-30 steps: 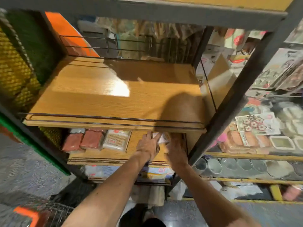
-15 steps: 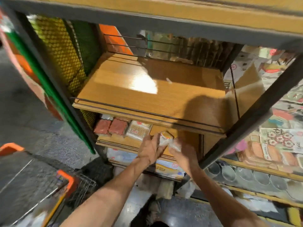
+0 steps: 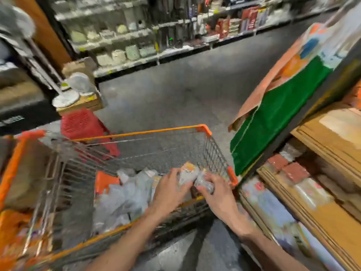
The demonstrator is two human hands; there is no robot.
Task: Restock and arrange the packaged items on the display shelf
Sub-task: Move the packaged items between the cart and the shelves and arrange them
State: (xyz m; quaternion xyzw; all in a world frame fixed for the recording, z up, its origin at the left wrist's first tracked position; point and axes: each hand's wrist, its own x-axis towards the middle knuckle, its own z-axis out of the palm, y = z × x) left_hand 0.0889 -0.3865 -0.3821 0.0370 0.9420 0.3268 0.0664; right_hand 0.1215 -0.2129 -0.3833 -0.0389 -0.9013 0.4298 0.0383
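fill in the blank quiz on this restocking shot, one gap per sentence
1. The left hand grips a labelled packet and the right hand a clear packet, both above the wire ___.
2. Its rim is coloured ___.
3. The display shelf stands on the person's ___ side.

Missing words: cart; orange; right.

— Where's the cart point(image 3: 136, 132)?
— Left of the shelf point(image 3: 322, 212), just beside it, with packets point(image 3: 125, 194) heaped inside.
— And behind it?
— Beyond its far left corner, a stool point(image 3: 82, 122), maybe; it's blurred. More shelving point(image 3: 125, 55) stands across the aisle.
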